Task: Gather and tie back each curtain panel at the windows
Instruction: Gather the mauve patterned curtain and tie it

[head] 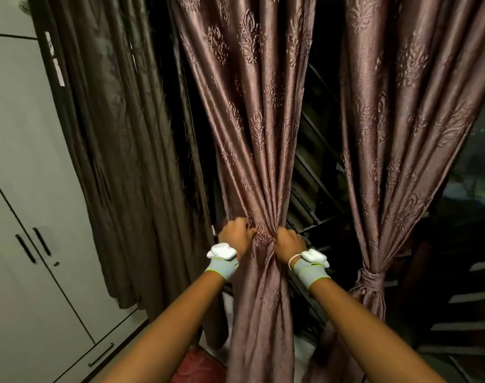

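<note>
A mauve patterned curtain panel [252, 128] hangs in the centre, bunched into a narrow waist at hand height. My left hand [235, 235] grips the bunch from its left side and my right hand [288, 242] grips it from the right, fingers wrapped around behind the fabric. Any tie there is hidden by my hands and the folds. A second mauve panel [396, 111] hangs to the right, cinched low by a matching fabric tie [370, 277]. A dark brown curtain [117, 139] hangs loose on the left.
A grey wardrobe [23, 205] with black handles stands close on the left. Dark window louvres [314, 172] show between the two mauve panels. A red mat [197, 366] lies on the floor under my left arm.
</note>
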`<state>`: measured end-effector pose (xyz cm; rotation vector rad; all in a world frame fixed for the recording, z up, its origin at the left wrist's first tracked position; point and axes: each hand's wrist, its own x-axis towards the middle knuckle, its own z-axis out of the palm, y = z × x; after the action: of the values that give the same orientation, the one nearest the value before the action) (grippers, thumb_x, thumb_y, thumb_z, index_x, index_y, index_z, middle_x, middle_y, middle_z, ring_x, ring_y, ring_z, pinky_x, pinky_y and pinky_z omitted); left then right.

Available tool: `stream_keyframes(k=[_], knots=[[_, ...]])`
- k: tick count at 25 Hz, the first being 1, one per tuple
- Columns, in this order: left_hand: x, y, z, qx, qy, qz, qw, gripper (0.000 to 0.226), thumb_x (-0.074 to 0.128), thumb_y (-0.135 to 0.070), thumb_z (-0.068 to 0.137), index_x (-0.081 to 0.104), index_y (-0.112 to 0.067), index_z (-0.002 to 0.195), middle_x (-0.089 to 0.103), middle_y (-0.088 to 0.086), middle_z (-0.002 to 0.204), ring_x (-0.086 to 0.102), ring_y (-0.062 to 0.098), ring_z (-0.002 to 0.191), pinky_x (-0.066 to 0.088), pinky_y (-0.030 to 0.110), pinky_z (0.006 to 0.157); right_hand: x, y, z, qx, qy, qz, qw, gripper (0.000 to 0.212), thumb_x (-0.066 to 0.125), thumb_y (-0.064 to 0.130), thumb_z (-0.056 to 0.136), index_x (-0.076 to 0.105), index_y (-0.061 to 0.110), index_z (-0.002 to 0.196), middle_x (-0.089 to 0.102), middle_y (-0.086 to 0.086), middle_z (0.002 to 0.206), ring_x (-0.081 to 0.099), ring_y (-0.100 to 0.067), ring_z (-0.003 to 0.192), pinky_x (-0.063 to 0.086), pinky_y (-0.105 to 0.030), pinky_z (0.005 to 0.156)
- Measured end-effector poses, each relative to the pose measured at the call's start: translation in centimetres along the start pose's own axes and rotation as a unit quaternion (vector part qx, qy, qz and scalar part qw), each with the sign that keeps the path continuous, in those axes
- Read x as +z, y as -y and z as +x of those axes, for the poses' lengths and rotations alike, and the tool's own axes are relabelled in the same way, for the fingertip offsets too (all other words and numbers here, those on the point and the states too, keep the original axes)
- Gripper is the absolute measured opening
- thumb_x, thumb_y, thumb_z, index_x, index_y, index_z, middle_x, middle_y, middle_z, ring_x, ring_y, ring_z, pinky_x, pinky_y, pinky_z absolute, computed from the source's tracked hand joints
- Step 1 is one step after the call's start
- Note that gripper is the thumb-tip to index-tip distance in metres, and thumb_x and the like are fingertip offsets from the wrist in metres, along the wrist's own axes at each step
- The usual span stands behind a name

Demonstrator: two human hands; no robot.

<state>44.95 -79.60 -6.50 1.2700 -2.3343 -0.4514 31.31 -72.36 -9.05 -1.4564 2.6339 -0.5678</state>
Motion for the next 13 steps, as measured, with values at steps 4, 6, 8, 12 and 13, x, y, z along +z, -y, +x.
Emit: stream_keyframes(k=[4,6,8,12,13], knots=[[0.9,-1.5,-1.0,0.047,-0.002,0.072,0.996,0.032,0.048,-0.032,0.097,0.052,-0.005,0.113,0.058,0.021,0.115,0.056,0.041,0.109,0.042,0.045,0.082,0.2,2.2,-0.1,-0.033,0.046,0.034,0.998,0.040,0.051,0.032,0.091,0.045,0.005,0.120,0.055,-0.026,0.127,0.056,-0.043,0.115,0.048,-0.044,0.090],[1.2,-2.1,-1.2,0.029,0.006,0.075,0.997,0.028,0.047,-0.026,0.096,0.051,-0.002,0.109,0.058,0.023,0.114,0.056,0.042,0.107,0.043,0.046,0.082,0.3,2.6,-0.2,-0.054,0.072,0.045,0.995,0.042,0.051,0.035,0.088,0.043,0.008,0.119,0.056,-0.024,0.127,0.058,-0.042,0.114,0.050,-0.044,0.090],[1.2,-2.1,-1.1,0.022,0.035,0.056,0.998,0.030,0.050,-0.027,0.092,0.052,-0.003,0.110,0.059,0.023,0.114,0.056,0.042,0.108,0.044,0.046,0.085,0.3,2.1,-0.2,-0.049,0.070,0.043,0.995,0.042,0.052,0.034,0.088,0.045,0.009,0.120,0.056,-0.024,0.128,0.057,-0.042,0.115,0.050,-0.043,0.090],[1.1,-0.9,0.8,0.023,0.115,-0.020,0.993,0.033,0.052,-0.037,0.076,0.063,-0.018,0.101,0.069,0.013,0.106,0.063,0.033,0.106,0.052,0.038,0.085,0.3,0.7,-0.2,-0.026,0.039,0.030,0.998,0.036,0.051,0.029,0.094,0.048,0.006,0.120,0.053,-0.026,0.129,0.052,-0.044,0.118,0.044,-0.041,0.091],[0.9,-0.8,1.1,0.011,0.118,-0.036,0.992,0.032,0.051,-0.037,0.075,0.065,-0.022,0.098,0.070,0.009,0.104,0.064,0.031,0.105,0.053,0.037,0.086,0.2,0.5,-0.1,-0.026,0.034,0.024,0.999,0.035,0.051,0.028,0.095,0.048,0.005,0.120,0.053,-0.026,0.129,0.051,-0.044,0.119,0.043,-0.041,0.091]])
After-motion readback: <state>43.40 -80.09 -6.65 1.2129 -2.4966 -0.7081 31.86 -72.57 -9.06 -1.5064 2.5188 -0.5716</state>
